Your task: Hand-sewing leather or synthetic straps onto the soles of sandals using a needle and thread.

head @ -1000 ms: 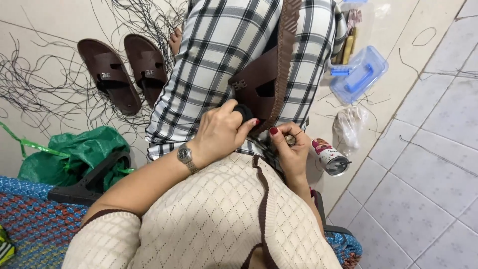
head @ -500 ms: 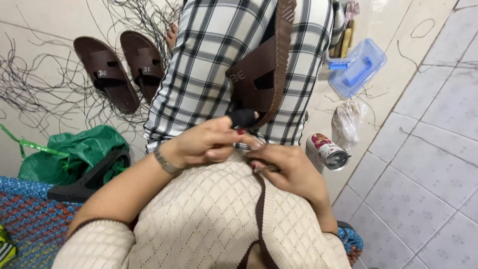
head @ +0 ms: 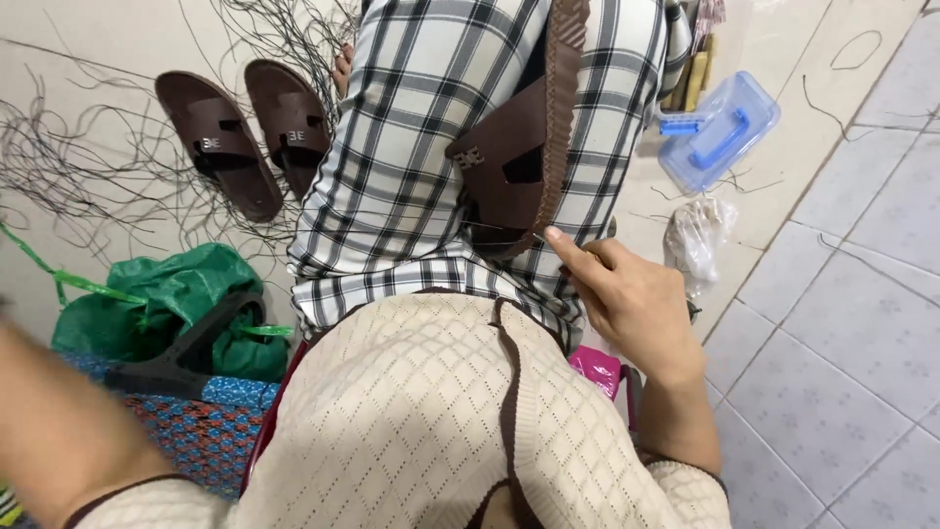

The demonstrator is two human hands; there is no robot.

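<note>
**Stitching the sandal upper on the lap**

Sitting on a low seat, the person has a checked cloth (head: pixel 421 176) spread over the knees, and that cloth is the whole work surface; it wants to lie flat so nothing slides. On it rests the brown sandal piece (head: pixel 514 157), leaning upright with its braided edge running up toward the top of the view. To my eye the job calls for the piece to be braced against the lap while the thread is drawn, or the seam will pucker.

The left arm is swung far out to the lower left, a blur only; I cannot tell how that hand stands. The right hand (head: pixel 632 299) sits at the lower corner of the sandal piece, fingers bunched together, forefinger stretched to the leather, seemingly pinching something thin, perhaps a needle. A dark thread (head: pixel 504 227) runs taut across the piece to the fingertip. A steady, straight pull along the seam line would serve best, I judge.

Off to the left lie two finished brown sandals (head: pixel 250 132) on the floor among loose threads; a blue plastic box (head: pixel 720 127) sits at right.
</note>
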